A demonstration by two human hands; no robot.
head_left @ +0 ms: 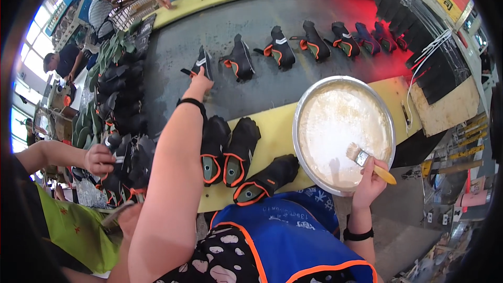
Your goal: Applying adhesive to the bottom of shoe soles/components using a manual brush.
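My left hand [199, 83] reaches far out over the dark conveyor belt [178, 36], its fingers closed on a black shoe upper [202, 62] with a white stripe and orange trim. In my right hand [369, 184] is a paintbrush [386, 175] with a wooden handle. Its pale bristles hang over a wide metal basin [296, 126] of whitish liquid [335, 120]; whether they touch the liquid I cannot tell. Between my arms lie three more black uppers with orange-edged openings: one upper [214, 141], a second upper [243, 144] and a third upper [272, 178].
Several similar uppers [280, 47] stand in a row along the belt toward a red-lit opening [361, 8]. A yellow board [275, 126] edges the belt. At left a co-worker's hand [99, 160] holds a dark object beside piled black uppers [123, 89]. Other people stand beyond.
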